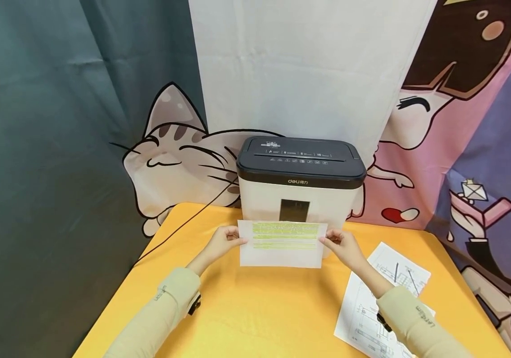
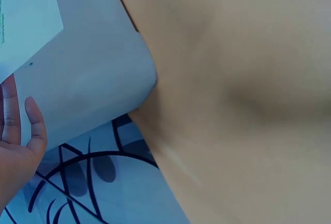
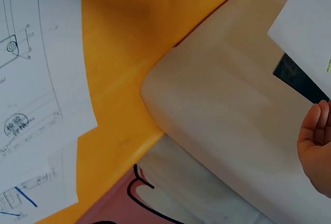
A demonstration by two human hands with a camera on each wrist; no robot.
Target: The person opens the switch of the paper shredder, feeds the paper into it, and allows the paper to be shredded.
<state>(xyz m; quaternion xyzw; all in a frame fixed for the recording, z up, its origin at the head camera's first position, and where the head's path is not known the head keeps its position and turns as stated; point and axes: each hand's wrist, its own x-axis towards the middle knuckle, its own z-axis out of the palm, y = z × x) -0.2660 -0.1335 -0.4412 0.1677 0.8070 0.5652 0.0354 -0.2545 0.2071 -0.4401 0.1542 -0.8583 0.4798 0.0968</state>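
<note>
**One paper shredder (image 1: 300, 171), one table (image 1: 255, 318)**

One left hand (image 1: 224, 242), one right hand (image 1: 344, 244): two in all. One highlighted sheet (image 1: 282, 243). At least two drawing sheets (image 1: 362, 313); overlap leaves exact number unclear. Two sleeves (image 1: 158, 311), one black cord (image 1: 170, 236), one printed cartoon cat (image 1: 165, 153).

This looks like a small, fabric-walled corner furnished like an office. The office side shows in the shredder (image 1: 300, 191) and printed drawings (image 1: 358, 318) on the yellow table (image 1: 246, 308), and in the highlighted page (image 1: 282, 243). Around them hang a grey-green curtain (image 1: 49, 174) and cloth printed with a cartoon cat (image 1: 170, 169) and figure (image 1: 461, 54). The kind of building cannot be told.
</note>
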